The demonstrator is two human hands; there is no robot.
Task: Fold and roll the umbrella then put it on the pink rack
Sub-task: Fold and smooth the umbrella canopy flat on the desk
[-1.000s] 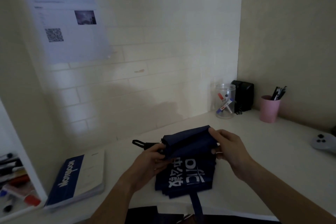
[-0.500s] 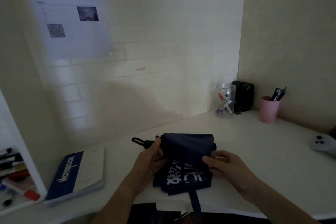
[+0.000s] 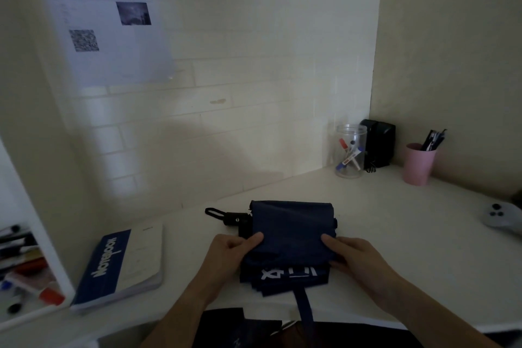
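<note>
Umbrella pressed flat on the desk

Head view: compared with half a second ago, the top fold of the navy umbrella [image 3: 291, 237] has been laid down flatter, and more of its white lettering is covered. The left hand [image 3: 228, 254] has slid nearer along the left edge, where cloth is pinched. The right hand [image 3: 353, 256] is closed on the right edge. The umbrella lies on the white desk [image 3: 395, 234] between both hands, its black handle [image 3: 234, 219] pointing left.

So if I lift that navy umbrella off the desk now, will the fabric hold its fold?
Probably not: the umbrella canopy looks limp, with loose layers fanned near the front edge, kept flat only by both hands. The strap already dangles over the desk edge. The black handle end likely weighs heavier.
</note>
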